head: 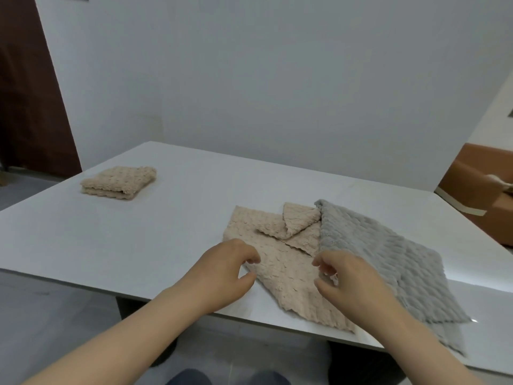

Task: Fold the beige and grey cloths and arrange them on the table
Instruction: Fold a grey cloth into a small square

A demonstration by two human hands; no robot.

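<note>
A beige cloth lies spread on the white table, its far corner flipped over. A grey cloth overlaps its right side and hangs past the table's front edge. A second beige cloth, folded into a thick square, rests at the far left. My left hand hovers at the spread beige cloth's left edge, fingers curled and apart. My right hand is over the seam between beige and grey, fingers bent and apart, holding nothing that I can see.
A white wall stands behind the table. A dark brown door is at the far left, and an orange-brown seat sits past the table's right end. My knees show below the table's front edge.
</note>
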